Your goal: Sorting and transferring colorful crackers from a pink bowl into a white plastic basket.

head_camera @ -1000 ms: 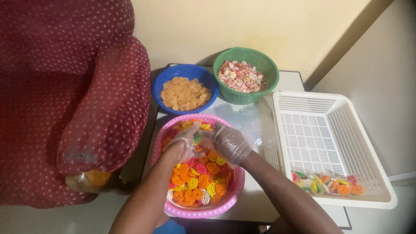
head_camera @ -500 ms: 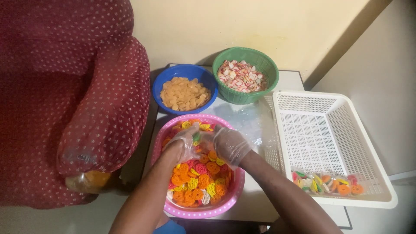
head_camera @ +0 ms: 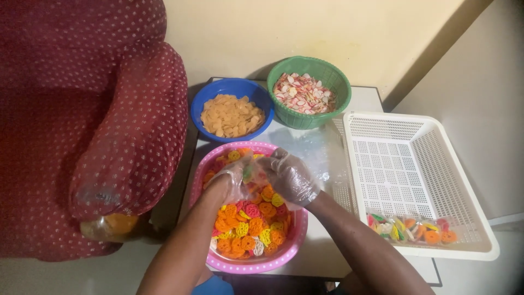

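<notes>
my hands have lifted a little and drawn closer together over the far part of the pink basin (head_camera: 203, 180) since a second ago; a half second back they sat slightly lower among the snacks. i judge the packing of one small portion is under way, not finished.

both hands wear thin clear gloves. my left hand (head_camera: 232, 183) is curled, fingers bent round a small clear bag (head_camera: 250, 173) with a few coloured pieces showing through it. my right hand (head_camera: 292, 177) is also half closed, fingertips pinching the same bag from the other side; how tight the pinch is i cannot tell.

the wheel-shaped snacks (head_camera: 248, 226) fill the pink basin: mostly orange, with yellow, red and a few white, each a lacy round disc. beyond the basin stand a blue bowl (head_camera: 232, 116) of pale chips and a green basket (head_camera: 308, 94) of pink-white pieces. right of the basin, on the desk (head_camera: 319, 254), a white crate (head_camera: 409, 164) holds packed bags (head_camera: 412, 230) in its near corner.
</notes>
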